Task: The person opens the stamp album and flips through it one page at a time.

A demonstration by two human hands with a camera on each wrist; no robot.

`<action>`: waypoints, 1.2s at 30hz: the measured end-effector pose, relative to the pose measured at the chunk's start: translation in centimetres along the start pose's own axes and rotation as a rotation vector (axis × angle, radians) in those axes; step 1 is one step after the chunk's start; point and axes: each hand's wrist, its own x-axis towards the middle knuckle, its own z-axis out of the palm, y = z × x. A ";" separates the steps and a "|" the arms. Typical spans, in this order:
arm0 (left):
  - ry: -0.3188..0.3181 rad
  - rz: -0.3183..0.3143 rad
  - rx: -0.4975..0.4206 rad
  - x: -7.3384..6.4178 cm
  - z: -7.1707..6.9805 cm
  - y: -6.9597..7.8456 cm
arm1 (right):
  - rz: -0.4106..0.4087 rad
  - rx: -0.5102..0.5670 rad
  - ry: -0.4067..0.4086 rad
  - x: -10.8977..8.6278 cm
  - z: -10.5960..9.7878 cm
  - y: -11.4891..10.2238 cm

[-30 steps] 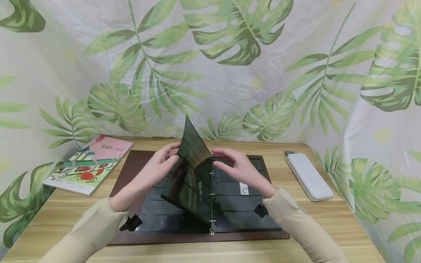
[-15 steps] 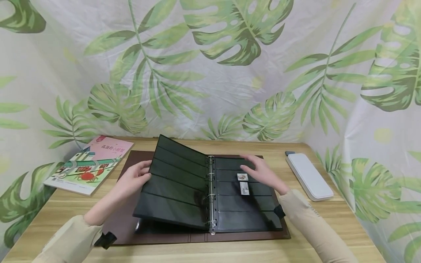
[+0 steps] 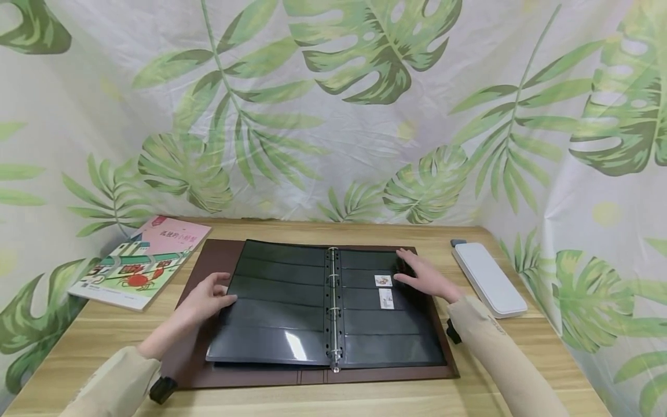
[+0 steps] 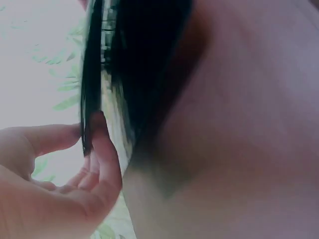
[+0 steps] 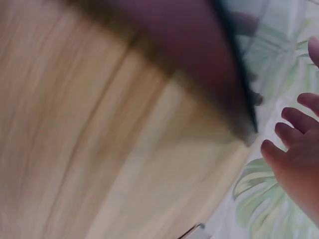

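A brown ring-binder stamp album (image 3: 212, 255) lies spread on the table, its metal rings (image 3: 334, 324) down the middle. My left hand (image 3: 204, 301) pinches the outer edge of a black pocket page (image 3: 278, 289) on the left side; the left wrist view shows thumb and fingers on either face of that page (image 4: 90, 94). The page lies nearly flat, its near edge slightly raised. Over the outer part of the right black page (image 3: 385, 347) is my right hand (image 3: 428, 280), fingers extended. Beside its fingertips, two small stamps (image 3: 386, 299) sit in the pockets.
A book with a pink and green cover (image 3: 140, 260) lies at the table's left. At the right is a white oblong case (image 3: 490, 279), with a small dark object (image 3: 458, 242) behind it. A leaf-patterned curtain (image 3: 354, 145) hangs around the table.
The black page in my left hand has turned from nearly upright at the rings down to the left. My right hand has moved right from the rings, uncovering the two stamps.
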 end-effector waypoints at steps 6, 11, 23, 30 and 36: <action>0.060 0.062 0.180 -0.1 1.0 -0.6 | 0.006 -0.105 -0.053 0.3 0.5 1.2; 0.077 0.093 0.270 -0.2 1.9 -0.6 | 0.015 -0.115 -0.066 0.5 0.7 1.5; 0.085 0.082 0.486 -0.9 3.0 0.2 | 0.060 -0.121 -0.118 0.7 0.5 1.5; 0.183 0.179 0.545 -1.0 3.5 -0.2 | 0.080 -0.110 -0.129 0.8 0.3 1.4; 0.184 0.395 0.677 -0.8 3.5 -1.0 | 0.102 -0.089 -0.149 0.7 0.2 1.2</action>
